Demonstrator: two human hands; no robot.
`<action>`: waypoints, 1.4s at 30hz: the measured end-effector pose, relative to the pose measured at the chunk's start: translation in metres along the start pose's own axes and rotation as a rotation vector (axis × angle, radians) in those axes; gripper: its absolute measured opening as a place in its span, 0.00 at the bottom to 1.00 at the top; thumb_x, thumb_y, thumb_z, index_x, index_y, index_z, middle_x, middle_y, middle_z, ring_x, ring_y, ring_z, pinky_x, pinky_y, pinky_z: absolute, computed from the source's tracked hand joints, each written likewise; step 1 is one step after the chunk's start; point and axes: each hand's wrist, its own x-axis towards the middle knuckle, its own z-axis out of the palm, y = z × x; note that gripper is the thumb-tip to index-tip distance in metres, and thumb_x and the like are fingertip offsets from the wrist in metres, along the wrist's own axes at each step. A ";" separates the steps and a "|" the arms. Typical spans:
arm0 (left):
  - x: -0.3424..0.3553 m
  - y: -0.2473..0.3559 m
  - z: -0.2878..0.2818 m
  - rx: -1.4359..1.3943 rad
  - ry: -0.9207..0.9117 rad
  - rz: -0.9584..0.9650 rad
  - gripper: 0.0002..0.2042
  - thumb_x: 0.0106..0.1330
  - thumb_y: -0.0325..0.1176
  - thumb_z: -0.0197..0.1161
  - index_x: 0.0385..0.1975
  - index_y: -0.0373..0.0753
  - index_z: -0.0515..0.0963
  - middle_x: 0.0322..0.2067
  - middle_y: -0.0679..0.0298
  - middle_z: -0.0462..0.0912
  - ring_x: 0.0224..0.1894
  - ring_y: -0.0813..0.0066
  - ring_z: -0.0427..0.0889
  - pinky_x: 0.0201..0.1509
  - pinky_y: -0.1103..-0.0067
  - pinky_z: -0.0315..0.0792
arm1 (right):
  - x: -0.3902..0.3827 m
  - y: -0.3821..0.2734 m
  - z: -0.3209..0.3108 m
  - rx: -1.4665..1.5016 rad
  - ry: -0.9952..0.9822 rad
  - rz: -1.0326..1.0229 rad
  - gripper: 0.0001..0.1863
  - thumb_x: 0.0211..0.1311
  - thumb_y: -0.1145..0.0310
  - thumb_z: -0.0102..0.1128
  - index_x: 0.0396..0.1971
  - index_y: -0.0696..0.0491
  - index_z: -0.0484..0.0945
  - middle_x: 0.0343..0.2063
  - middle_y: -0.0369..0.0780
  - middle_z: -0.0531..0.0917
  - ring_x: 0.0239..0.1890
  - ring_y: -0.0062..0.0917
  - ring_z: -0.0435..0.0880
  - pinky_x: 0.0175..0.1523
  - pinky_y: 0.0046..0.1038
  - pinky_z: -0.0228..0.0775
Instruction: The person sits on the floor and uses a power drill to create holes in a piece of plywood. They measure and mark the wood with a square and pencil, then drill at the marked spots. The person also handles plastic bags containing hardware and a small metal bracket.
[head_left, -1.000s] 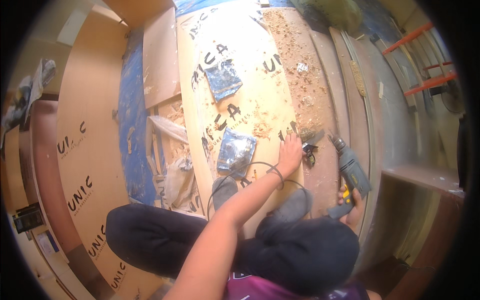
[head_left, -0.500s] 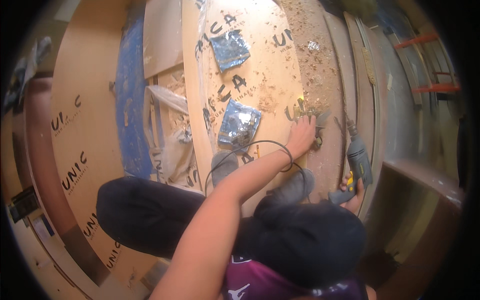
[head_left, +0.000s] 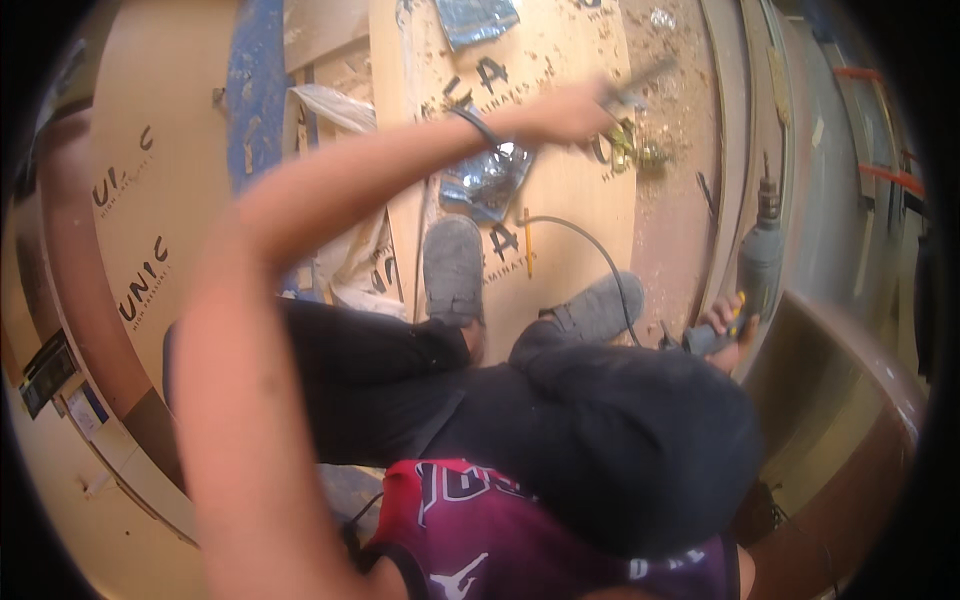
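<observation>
My right hand (head_left: pixel 735 322) is wrapped round the handle of a grey power drill (head_left: pixel 760 262) with a yellow trigger. The drill points away from me, a thin bit in its chuck. My left arm reaches across to the far middle, a dark band at its wrist. Smeared by motion, my left hand (head_left: pixel 568 112) appears closed on a dark, slim, blade-like tool (head_left: pixel 648 76), whose kind I cannot make out. Just beside and below that hand, brass-coloured hardware (head_left: pixel 632 148) lies at the board's edge, partly blurred.
Wood shavings lie over the printed board (head_left: pixel 590 225). Blue-silver plastic packets (head_left: pixel 485 185), a yellow pencil (head_left: pixel 529 243) and a black cord (head_left: pixel 585 232) lie on it near my grey shoes (head_left: pixel 453 265). Long planks (head_left: pixel 745 90) run along the right; a brown panel (head_left: pixel 830 350) stands near the drill.
My left hand has lifted off the brass hardware and swung left with the blade-like tool. The right hand has tilted the drill straighter ahead. The whole view has shifted, too.
</observation>
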 end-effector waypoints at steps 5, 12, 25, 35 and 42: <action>-0.068 -0.040 -0.102 0.178 -0.169 -0.246 0.30 0.68 0.63 0.71 0.41 0.35 0.87 0.30 0.64 0.80 0.30 0.79 0.75 0.25 0.83 0.62 | 0.007 0.036 -0.014 0.152 -0.091 0.129 0.23 0.74 0.65 0.64 0.57 0.65 0.70 0.43 0.45 0.77 0.37 0.25 0.77 0.35 0.23 0.74; -0.108 -0.152 -0.063 0.597 0.135 -0.233 0.29 0.64 0.57 0.78 0.46 0.32 0.91 0.65 0.43 0.66 0.65 0.52 0.73 0.67 0.68 0.75 | 0.013 0.077 0.011 -0.267 -0.054 0.303 0.26 0.63 0.69 0.68 0.55 0.70 0.74 0.39 0.50 0.84 0.33 0.27 0.84 0.33 0.21 0.79; -0.030 -0.030 -0.153 -0.056 0.501 -0.115 0.18 0.67 0.38 0.79 0.50 0.33 0.88 0.38 0.60 0.91 0.36 0.78 0.88 0.41 0.76 0.84 | 0.078 0.110 0.037 -0.121 0.044 0.272 0.26 0.63 0.69 0.69 0.56 0.69 0.75 0.42 0.48 0.83 0.36 0.26 0.83 0.34 0.21 0.78; 0.040 0.056 -0.381 -0.031 0.703 0.234 0.25 0.62 0.42 0.83 0.53 0.32 0.88 0.42 0.62 0.91 0.42 0.75 0.90 0.45 0.76 0.86 | 0.276 0.138 0.213 -0.319 -0.027 0.173 0.27 0.68 0.74 0.65 0.62 0.69 0.70 0.46 0.46 0.81 0.39 0.22 0.82 0.44 0.19 0.82; 0.047 0.130 -0.443 -0.003 0.789 0.349 0.27 0.60 0.49 0.84 0.47 0.31 0.89 0.37 0.63 0.91 0.38 0.78 0.87 0.42 0.77 0.81 | 0.354 0.120 0.357 -0.620 -0.116 0.147 0.25 0.70 0.75 0.64 0.61 0.74 0.69 0.49 0.52 0.84 0.48 0.28 0.88 0.45 0.21 0.87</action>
